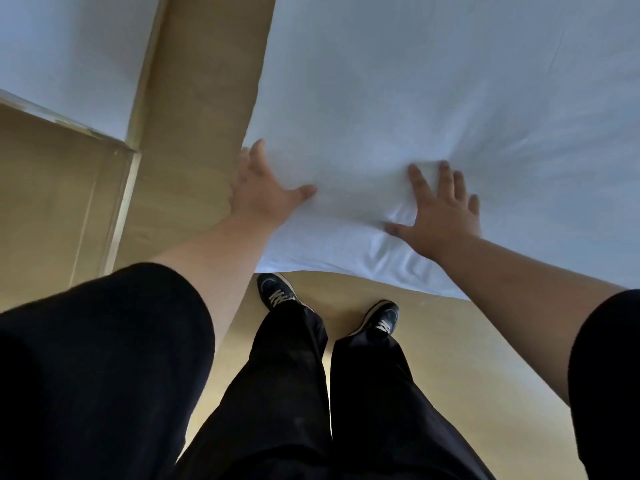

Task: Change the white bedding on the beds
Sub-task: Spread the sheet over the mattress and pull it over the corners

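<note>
Both palms lie flat with fingers spread, gripping nothing; the white sheet [433, 98] already covers the bed, creased only at its near corner, where the right hand [441, 216] presses on top and the left hand [263, 188] rests along the corner's side edge; smoothing looks nearly finished here; a second bed [69, 53] remains.

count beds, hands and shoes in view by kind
beds: 2, one under the hands, one at the upper left
hands: 2, left and right, flat on the sheet
shoes: 2, and
total: 6
</note>
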A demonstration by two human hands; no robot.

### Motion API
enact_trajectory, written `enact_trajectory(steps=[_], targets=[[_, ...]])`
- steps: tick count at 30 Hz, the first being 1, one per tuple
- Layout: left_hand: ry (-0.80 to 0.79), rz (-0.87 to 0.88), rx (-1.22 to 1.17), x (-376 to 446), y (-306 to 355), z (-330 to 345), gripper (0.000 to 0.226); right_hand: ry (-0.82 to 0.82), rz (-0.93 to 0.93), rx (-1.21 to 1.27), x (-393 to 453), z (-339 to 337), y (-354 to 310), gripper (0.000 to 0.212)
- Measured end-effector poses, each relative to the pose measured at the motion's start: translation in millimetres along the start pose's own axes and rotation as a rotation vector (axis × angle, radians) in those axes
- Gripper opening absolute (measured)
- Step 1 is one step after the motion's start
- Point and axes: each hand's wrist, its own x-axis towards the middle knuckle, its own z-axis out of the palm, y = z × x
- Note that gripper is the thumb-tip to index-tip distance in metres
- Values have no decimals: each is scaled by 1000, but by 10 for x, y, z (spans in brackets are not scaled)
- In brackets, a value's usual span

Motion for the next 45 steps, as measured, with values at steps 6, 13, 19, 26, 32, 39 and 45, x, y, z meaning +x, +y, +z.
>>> enact_trajectory(steps=[6, 13, 19, 26, 32, 39, 45], targets=[[-256, -403, -499, 281, -603, 8, 120, -148, -47, 36, 350, 19, 59, 114], [-90, -314, -177, 142, -591, -12, 42, -182, -42, -23, 512, 45, 34, 121], [-83, -325, 265, 28, -851, -379, 53, -249, -128, -14, 409, -132, 49, 110], [-285, -122, 464, 17, -761, -193, 33, -276, -84, 1, 257, -112, 89, 103], [-419, 12, 631, -608, -316, -878, 34, -381, -92, 27, -597, -292, 127, 71], [-542, 260, 776, -1594, 927, -1471, 31, -235, 63, 235, -2116, -954, 340, 62], [-579, 588, 1022, -2350, 2042, -1398, 28, -154, 189, 410, -3135, -1119, 888, 62]])
